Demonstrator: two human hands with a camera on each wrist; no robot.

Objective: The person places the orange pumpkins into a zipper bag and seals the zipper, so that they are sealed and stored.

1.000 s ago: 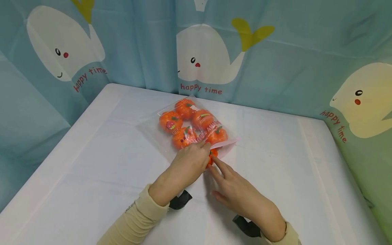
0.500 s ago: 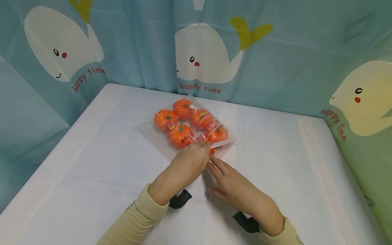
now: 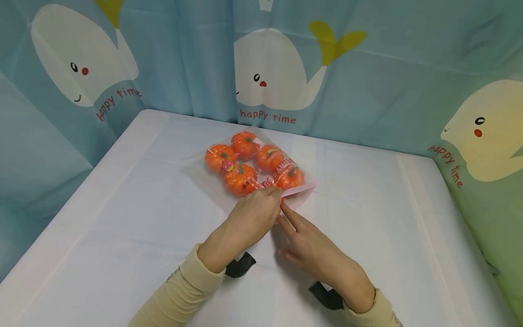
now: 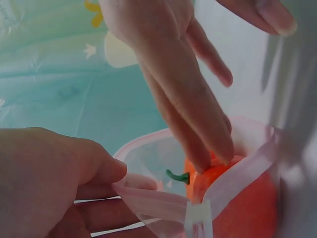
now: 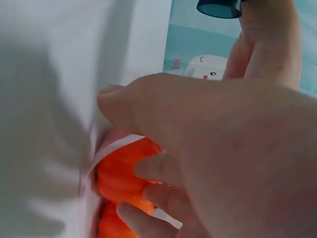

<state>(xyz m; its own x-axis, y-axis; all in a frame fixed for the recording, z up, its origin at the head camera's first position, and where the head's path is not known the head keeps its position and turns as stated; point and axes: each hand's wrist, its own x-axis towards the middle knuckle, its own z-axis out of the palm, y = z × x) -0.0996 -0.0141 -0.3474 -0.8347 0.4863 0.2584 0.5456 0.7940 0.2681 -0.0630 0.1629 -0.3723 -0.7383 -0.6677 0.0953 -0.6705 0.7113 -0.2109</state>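
Observation:
A clear zip bag [image 3: 301, 196] with a pink edge lies on the table, several orange toy pumpkins [image 3: 241, 180] with green stems inside it. My left hand [image 3: 253, 215] pinches the rim of the bag's mouth between thumb and fingers, holding it apart. Fairly straight fingers of my right hand [image 3: 316, 247] reach into the mouth and press on another pumpkin [image 4: 245, 206] just inside, seen in the left wrist view. A white zip slider [image 4: 198, 218] sits on the rim there. In the right wrist view, orange pumpkin [image 5: 121, 173] shows beside the right fingers.
The white table [image 3: 122, 236] ends at a blue curtain [image 3: 196, 59] printed with whales, which rises behind it and along both sides. Black wrist mounts [image 3: 241, 265] hang below each forearm, close over the tabletop.
The right fingers have pushed the pumpkin at the mouth deeper into the bag, mostly out of head view. The pumpkins on the left side shifted slightly farther left. The left hand kept its grip.

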